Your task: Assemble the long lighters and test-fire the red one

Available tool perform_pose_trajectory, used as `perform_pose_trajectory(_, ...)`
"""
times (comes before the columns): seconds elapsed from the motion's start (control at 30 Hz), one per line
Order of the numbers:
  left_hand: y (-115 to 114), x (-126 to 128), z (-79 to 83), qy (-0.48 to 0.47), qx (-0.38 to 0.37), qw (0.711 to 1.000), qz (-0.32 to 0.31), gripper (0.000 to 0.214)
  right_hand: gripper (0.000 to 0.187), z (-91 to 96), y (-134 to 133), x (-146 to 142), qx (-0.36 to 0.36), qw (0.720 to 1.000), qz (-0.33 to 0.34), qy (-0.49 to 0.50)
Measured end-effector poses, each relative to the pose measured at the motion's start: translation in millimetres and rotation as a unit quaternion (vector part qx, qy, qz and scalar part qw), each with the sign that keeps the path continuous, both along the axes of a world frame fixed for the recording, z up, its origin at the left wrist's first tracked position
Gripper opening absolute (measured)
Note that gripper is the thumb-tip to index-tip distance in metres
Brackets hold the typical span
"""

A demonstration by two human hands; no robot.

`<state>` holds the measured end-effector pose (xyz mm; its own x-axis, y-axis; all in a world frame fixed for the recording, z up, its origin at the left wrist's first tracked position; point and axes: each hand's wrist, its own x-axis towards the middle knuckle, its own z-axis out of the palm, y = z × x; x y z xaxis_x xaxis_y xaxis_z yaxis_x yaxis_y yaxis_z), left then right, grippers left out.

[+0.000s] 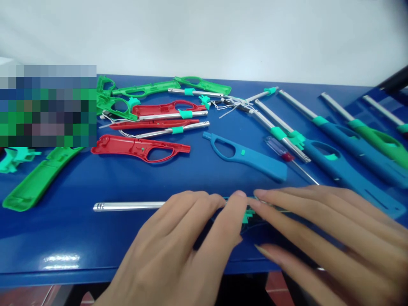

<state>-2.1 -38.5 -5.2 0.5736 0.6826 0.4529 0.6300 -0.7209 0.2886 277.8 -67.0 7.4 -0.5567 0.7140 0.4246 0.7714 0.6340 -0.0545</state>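
My left hand (188, 233) is closed on a partly covered gas lighter, with thumb and index finger pressed down on it. Its metal tube (130, 206) sticks out to the left over the blue table. My right hand (321, 229) spans the lighter's right part, fingertips on its far side and the thumb on the near side. Between the hands shows a bit of the turquoise trigger (247, 217). Most of the lighter's body is hidden beneath the fingers. Behind my right hand lies a screwdriver (287, 157) with a clear and red handle.
Beyond my hands lie a blue half shell (251, 159), a red half shell (140, 146) and several loose metal tubes with white wires. Whole lighters (347, 174) lie at the right. A green half shell (41, 180) is at the left. The table's front edge (57, 278) runs close by.
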Motion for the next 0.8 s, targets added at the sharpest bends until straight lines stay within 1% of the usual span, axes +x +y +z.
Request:
perform_pose_trajectory(0.13, 2, 2, 4.0, -0.005, -0.004, 1.0, -0.004, 0.048, 0.035, -5.0, -2, -1, -0.02, 1.0, -0.005, 0.02)
perform_pose_trajectory(0.23, 2, 3, 3.5, -0.006, -0.008, 1.0, -0.004, 0.045, 0.037, -9.4, -6, 1, -0.03, 0.999, -0.014, 0.035)
perform_pose_trajectory(0.4, 5, 3, 2.1, 0.006, -0.059, 0.998, -0.013, 0.045, 0.036, -9.3, -5, 1, -0.052, 0.997, -0.017, 0.052)
perform_pose_trajectory(0.5, 8, 0, 9.7, -0.019, -0.077, 0.997, -0.008, 0.038, 0.036, -10.5, -3, 0, -0.058, 0.995, -0.022, 0.075)
perform_pose_trajectory(0.57, 10, -6, 17.6, -0.038, -0.064, 0.997, 0.007, 0.034, 0.035, -14.2, -3, 1, -0.054, 0.994, -0.028, 0.091)
perform_pose_trajectory(0.67, 15, -26, 25.9, -0.03, -0.04, 0.996, 0.07, 0.037, 0.032, -22.6, -4, 3, -0.046, 0.993, -0.03, 0.107)
perform_pose_trajectory(0.7, 17, -34, 26.5, -0.02, -0.036, 0.995, 0.096, 0.037, 0.031, -25.4, -4, 4, -0.045, 0.992, -0.031, 0.111)
perform_pose_trajectory(0.73, 19, -41, 25.8, 0.002, -0.034, 0.994, 0.107, 0.036, 0.031, -28.0, -5, 6, -0.046, 0.992, -0.031, 0.113)
perform_pose_trajectory(0.77, 21, -47, 24.2, 0.024, -0.036, 0.993, 0.112, 0.035, 0.032, -30.2, -5, 7, -0.045, 0.992, -0.032, 0.117)
perform_pose_trajectory(0.8, 23, -52, 21.9, 0.024, -0.041, 0.993, 0.107, 0.03, 0.032, -32.0, -5, 8, -0.046, 0.991, -0.034, 0.117)
